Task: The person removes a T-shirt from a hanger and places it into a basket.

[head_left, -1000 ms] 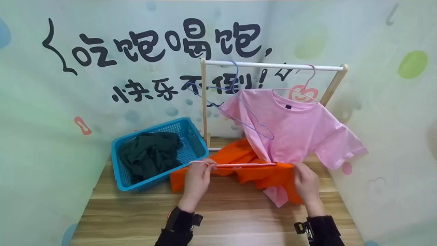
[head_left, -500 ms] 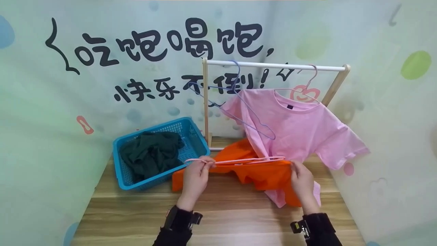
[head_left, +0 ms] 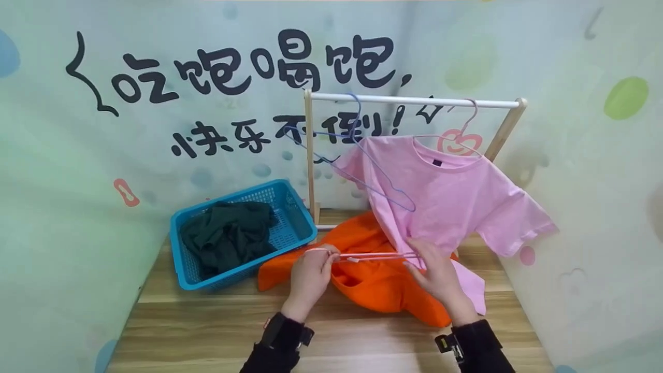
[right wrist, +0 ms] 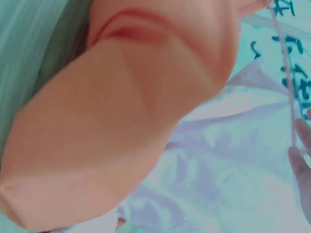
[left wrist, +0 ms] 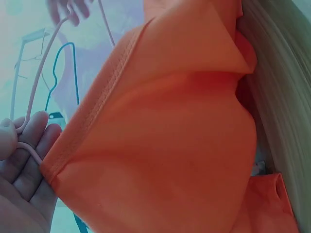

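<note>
My left hand (head_left: 312, 269) pinches a thin pink clothes hanger (head_left: 380, 255) by its left part. In the left wrist view, one stretch of the hanger (left wrist: 37, 87) rises past the fingers, while another runs in at the hem of an orange shirt (left wrist: 160, 131). Draped below the hanger, the orange shirt (head_left: 380, 290) hangs down onto the wooden table. My right hand (head_left: 437, 274) is at the hanger's right end, thumb and fingers spread apart on either side of it. The right wrist view shows fingertips (right wrist: 296, 158) beside the hanger wire; most of that hand lies outside the picture.
A small rack (head_left: 414, 99) carries a pink T-shirt (head_left: 440, 191) on a hanger and a bare blue hanger (head_left: 378, 166). Left of it, a blue basket (head_left: 292, 207) holds a crumpled dark green garment (head_left: 228, 233). Fabric walls enclose the wooden table (head_left: 207, 326).
My right hand has let go of the orange shirt's right edge and moved left to the hanger's end. The shirt's right side has dropped. My left hand has shifted slightly right, still holding the hanger.
</note>
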The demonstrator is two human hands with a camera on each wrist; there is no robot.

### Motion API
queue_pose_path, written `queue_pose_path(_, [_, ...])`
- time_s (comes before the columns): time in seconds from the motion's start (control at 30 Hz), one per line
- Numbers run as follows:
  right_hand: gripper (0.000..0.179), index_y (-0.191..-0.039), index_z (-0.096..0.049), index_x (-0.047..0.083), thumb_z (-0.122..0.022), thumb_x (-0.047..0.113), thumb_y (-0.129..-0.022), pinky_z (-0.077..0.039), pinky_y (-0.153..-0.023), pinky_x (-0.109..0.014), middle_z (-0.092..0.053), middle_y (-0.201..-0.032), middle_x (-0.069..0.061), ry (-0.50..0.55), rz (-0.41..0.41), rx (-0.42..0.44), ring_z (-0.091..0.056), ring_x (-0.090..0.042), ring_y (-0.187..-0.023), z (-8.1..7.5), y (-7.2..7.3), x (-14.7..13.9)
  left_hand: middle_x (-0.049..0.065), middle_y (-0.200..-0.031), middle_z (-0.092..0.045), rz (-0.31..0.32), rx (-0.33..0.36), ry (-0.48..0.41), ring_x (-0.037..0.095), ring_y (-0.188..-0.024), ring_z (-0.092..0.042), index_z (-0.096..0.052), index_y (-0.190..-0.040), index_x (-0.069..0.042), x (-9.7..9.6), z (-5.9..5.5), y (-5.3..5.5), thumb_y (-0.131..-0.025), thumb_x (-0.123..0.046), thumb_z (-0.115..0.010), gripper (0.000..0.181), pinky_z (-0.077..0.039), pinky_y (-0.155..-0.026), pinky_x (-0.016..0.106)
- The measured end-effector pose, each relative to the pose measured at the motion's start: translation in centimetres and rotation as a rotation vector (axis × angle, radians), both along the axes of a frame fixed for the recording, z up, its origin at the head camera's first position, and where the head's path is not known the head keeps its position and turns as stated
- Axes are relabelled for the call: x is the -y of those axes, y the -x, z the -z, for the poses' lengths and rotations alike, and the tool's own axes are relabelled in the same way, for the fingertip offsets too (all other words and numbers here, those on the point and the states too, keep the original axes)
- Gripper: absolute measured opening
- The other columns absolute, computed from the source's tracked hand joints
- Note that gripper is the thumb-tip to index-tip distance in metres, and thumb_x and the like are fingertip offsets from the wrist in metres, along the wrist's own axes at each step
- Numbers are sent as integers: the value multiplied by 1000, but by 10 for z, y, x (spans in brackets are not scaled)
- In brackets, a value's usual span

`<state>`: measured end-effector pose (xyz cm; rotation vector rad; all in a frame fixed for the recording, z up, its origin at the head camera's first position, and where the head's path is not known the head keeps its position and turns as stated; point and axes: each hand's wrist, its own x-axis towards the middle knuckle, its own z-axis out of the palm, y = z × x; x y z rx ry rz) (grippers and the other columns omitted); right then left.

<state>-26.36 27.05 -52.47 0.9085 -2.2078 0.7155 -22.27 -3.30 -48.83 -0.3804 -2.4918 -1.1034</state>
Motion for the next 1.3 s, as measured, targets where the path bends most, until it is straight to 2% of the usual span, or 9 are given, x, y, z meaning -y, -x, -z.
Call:
queue_pose_path(0.13, [43,-119,-68,4,-81,3,-78,-48,-93,-39,-70,-111,-8,-86,-8,-38,-64,-28,-100,-5,-1,10,-1,-96,-73,12,16,13,17,-84,-63,-73,-105,-9,-4,0,-1,-95,-18,-67,14,-54,-83,34])
queue_pose_path(0.33, [23,-96,-72,8,-80,-1,-77,-52,-77,-41,-71,-88,-4,-52,40,-49,-65,-25,-82,4,-2,15,-1,-99,-72,29,8,34,18,-87,-64,-73,-104,-10,-6,2,-1,-95,-19,-67,14,-53,-86,36])
queue_pose_path(0.5, [21,-92,-72,8,-78,-4,-76,-51,-73,-42,-71,-84,-3,-6,75,-46,-65,-25,-77,8,-3,12,0,-109,-71,58,-20,51,20,-99,-65,-71,-114,-13,1,5,-1,-94,-25,-69,24,-52,-92,38])
queue_pose_path(0.63, [19,-91,-71,7,-77,-6,-77,-51,-73,-42,-71,-81,-2,40,104,-33,-65,-26,-76,8,-5,7,2,-119,-69,67,-74,104,21,-111,-62,-67,-126,-13,14,10,4,-91,-26,-72,38,-45,-103,42])
queue_pose_path(0.77, [18,-89,-69,5,-75,-7,-78,-51,-73,-42,-70,-79,-2,67,118,-41,-65,-26,-75,7,-8,1,1,-118,-70,66,-91,139,19,-112,-62,-69,-126,-13,24,14,10,-92,-24,-70,35,-40,-108,42])
queue_pose_path(1.0, [13,-90,-69,5,-73,-3,-81,-49,-72,-39,-70,-79,0,38,113,-56,-65,-24,-75,6,-11,-9,1,-108,-74,70,-95,68,20,-99,-67,-75,-114,-11,30,20,9,-94,-19,-68,23,-53,-92,39])
queue_pose_path(1.2, [15,-90,-69,6,-73,-5,-80,-46,-74,-39,-71,-82,-3,41,152,-20,-64,-27,-75,-1,-16,-29,3,-96,-73,-25,-190,61,20,-86,-68,-75,-103,-8,43,25,13,-94,-14,-68,12,-56,-80,36])
queue_pose_path(1.3, [16,-90,-69,5,-73,-6,-79,-45,-73,-38,-71,-81,-4,38,161,-37,-63,-28,-74,-5,-17,-43,4,-91,-72,-78,-207,48,20,-80,-67,-73,-99,-7,53,26,14,-95,-13,-67,9,-57,-76,36])
